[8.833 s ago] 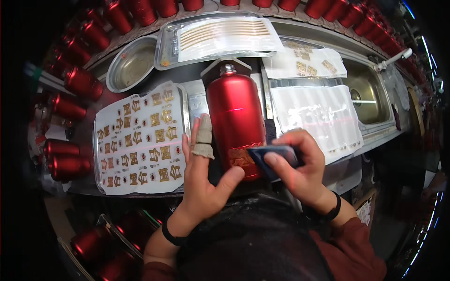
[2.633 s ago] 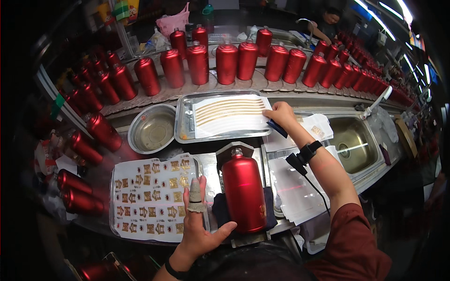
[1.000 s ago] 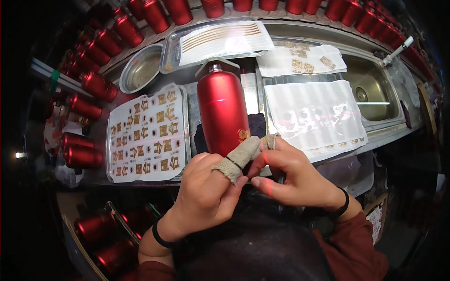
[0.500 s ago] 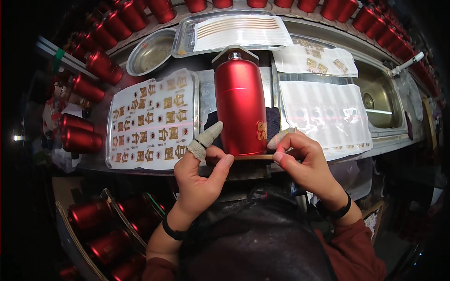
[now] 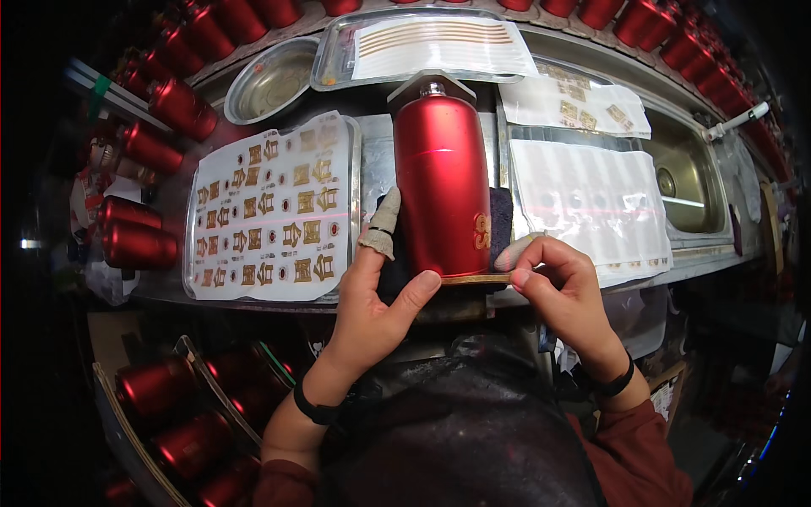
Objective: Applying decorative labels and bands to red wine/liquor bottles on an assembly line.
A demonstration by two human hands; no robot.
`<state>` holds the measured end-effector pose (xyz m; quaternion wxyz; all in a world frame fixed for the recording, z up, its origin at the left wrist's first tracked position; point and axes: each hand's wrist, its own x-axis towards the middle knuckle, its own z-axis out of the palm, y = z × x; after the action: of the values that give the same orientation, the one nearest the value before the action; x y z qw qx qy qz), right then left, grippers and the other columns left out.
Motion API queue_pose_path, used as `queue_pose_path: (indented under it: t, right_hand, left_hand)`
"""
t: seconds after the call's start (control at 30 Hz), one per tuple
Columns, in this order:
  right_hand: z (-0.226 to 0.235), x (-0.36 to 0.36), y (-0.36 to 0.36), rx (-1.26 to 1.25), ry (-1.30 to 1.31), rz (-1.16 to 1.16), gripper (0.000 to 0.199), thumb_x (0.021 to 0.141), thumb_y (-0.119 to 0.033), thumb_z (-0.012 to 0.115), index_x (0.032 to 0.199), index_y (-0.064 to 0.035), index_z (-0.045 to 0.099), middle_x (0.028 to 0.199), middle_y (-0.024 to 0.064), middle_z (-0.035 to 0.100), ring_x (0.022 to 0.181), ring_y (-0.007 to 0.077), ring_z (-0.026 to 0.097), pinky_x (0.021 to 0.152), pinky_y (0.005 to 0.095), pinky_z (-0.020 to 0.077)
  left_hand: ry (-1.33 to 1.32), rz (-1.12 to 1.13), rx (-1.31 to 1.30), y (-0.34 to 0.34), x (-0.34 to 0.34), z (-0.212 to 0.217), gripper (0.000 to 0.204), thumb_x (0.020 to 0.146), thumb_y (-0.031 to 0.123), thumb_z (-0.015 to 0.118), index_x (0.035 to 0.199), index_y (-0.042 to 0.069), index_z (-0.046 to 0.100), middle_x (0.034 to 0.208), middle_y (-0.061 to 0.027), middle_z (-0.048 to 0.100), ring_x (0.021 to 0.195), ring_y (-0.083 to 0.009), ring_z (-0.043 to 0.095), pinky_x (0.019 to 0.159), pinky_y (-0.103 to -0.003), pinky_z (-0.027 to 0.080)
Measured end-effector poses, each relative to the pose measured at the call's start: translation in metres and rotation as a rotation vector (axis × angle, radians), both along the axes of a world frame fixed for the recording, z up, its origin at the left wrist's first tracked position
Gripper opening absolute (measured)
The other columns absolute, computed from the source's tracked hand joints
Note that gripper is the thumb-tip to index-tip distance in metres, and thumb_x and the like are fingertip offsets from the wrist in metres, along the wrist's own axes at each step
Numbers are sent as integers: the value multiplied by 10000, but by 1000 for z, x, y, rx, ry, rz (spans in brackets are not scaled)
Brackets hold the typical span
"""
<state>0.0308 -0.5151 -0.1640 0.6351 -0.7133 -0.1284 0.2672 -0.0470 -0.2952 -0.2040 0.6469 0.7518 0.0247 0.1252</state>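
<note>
A glossy red bottle [image 5: 439,186] with a silver neck lies with its base toward me on a dark cloth [image 5: 500,215]. A gold emblem marks its right side near the base. Across the base edge runs a thin gold strip [image 5: 477,278]. My left hand [image 5: 372,296] holds the bottle's lower left: the thumb presses at the strip's left end, and the index finger, in a cloth finger cover, stretches along the side. The left hand's other fingers are mostly hidden. My right hand [image 5: 562,287] pinches the strip's right end between thumb and index finger; one finger wears a cover.
Left lies a tray with a sheet of gold decals [image 5: 266,211]. Behind it stands a metal bowl [image 5: 272,80]. A tray of strips [image 5: 435,46] is at the back. White sheets [image 5: 591,203] and a sink [image 5: 688,194] are right. Red bottles [image 5: 139,241] surround the bench.
My left thumb has shifted onto the bottle's base edge, and the left index finger has straightened along its side. My right hand keeps its pinch on the strip. The view has shifted slightly.
</note>
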Motion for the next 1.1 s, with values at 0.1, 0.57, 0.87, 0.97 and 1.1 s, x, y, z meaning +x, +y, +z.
queue_pose_path:
  t: [0.1,0.57,0.87,0.97,1.1]
  right_hand:
    - [-6,0,-3,-19,-10,-10,55,878,-35,622,834,-7,609,965,40,638,803,48,544,675,194,426]
    - [-18,3,1,-34,-48,-36,107,869,-66,661,808,-13,590,911,42,618,765,66,530,649,211,414]
    - [-8,2,22,-269,-231,-7,354,761,-245,846,773,-38,560,757,28,509,671,117,480,593,260,394]
    - [-10,2,22,-287,-225,-6,361,753,-250,853,774,-43,558,764,20,506,655,104,459,573,248,375]
    - [-11,2,23,-270,-228,-6,356,753,-245,854,772,-47,558,776,4,501,648,79,442,563,231,363]
  left_hand:
    - [3,8,60,1,1,-1,769,881,204,725,1487,-54,327,1496,-216,407,1397,-288,384,1139,-375,291]
    - [12,-62,56,1,2,2,797,897,142,680,1513,-83,227,1551,-208,320,1444,-265,304,1184,-366,204]
    - [-47,100,388,-12,4,10,901,807,336,778,1465,-81,325,1459,-264,433,1369,-390,404,1156,-552,162]
    - [8,42,313,-8,1,11,850,844,312,746,1471,-76,323,1488,-252,409,1404,-380,372,1151,-587,127]
    - [1,32,257,-1,-3,4,778,892,286,692,1491,-42,318,1517,-210,395,1428,-361,346,1164,-570,110]
